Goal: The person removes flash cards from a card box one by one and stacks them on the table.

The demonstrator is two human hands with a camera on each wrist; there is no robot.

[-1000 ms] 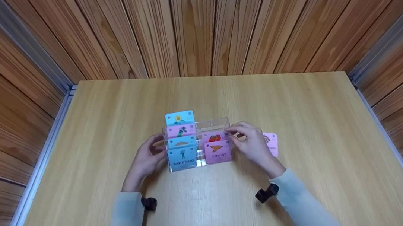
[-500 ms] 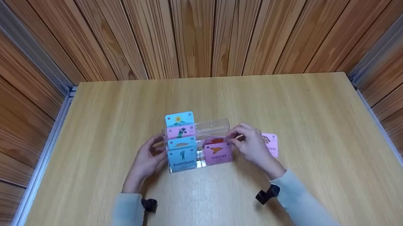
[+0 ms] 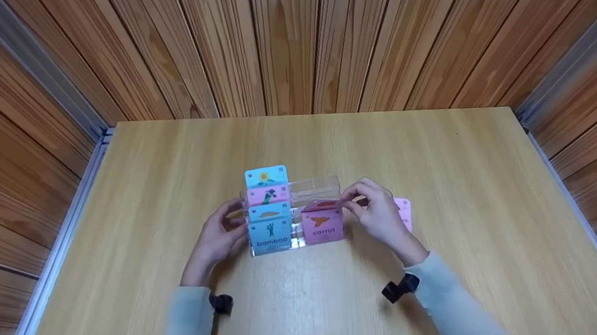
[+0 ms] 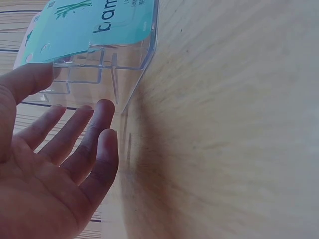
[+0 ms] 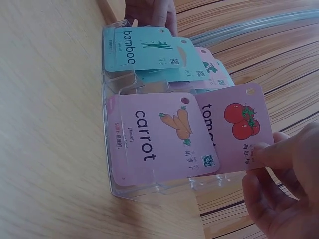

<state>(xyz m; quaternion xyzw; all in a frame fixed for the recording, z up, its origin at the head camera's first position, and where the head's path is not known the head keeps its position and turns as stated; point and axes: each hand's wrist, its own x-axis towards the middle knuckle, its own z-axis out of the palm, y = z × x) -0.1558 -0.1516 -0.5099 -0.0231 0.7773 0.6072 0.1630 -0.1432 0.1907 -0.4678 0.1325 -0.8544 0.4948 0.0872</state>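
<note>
In the right wrist view my right hand (image 5: pixel 281 181) pinches the lower corner of a pink tomato card (image 5: pixel 244 127) between thumb and fingers. The tomato card is tilted behind the pink carrot card (image 5: pixel 164 139), which hides part of it. Both are at the right side of a clear stepped card holder (image 3: pixel 298 228). My left hand (image 3: pixel 217 238) is at the holder's left end, its thumb and fingertips at the clear side wall, fingers relaxed. On the holder's left side, a blue bamboo card (image 3: pixel 270 231) stands in front of several other cards.
Partly hidden behind my right hand, another pink card (image 3: pixel 405 213) lies on the wooden table (image 3: pixel 302 311). Behind the table rises a wood-plank wall (image 3: pixel 285 41). Behind the bamboo card are a pink card (image 3: pixel 268 194) and a blue sunflower card (image 3: pixel 265 175).
The tomato card has tipped, so less of its face shows above the carrot card. My right hand has shifted slightly rightward. The left hand stays at the holder's end.
</note>
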